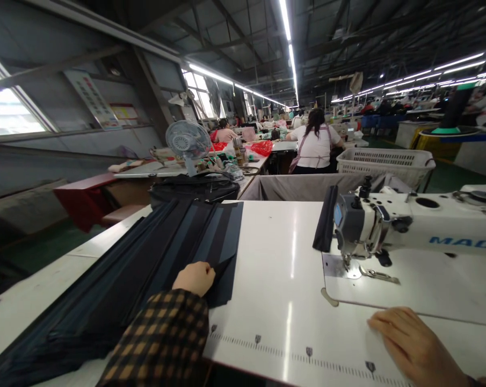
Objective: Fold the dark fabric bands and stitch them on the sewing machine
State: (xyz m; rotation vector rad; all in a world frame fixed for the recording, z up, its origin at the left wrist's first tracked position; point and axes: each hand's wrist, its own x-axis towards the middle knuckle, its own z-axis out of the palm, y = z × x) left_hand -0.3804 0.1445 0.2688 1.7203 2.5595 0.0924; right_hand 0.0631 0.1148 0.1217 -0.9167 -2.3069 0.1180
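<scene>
Currently I have the left hand closed on a raised flap at the right edge of the dark fabric pieces, which spread leftward and beyond it across the counter. The right hand sits near right, before the sewing machine, fingers bent; I cannot tell whether it holds anything.

Fabric L, sewing mach. R, on table

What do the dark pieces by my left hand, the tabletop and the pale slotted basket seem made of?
Dark pieces: probably fabric, matte, lying in thin, creased layers. Tabletop: perhaps laminate, glossy, with streaked light reflections. Pale slotted basket: likely moulded plastic, fairly dull, given its regular slots.
</scene>
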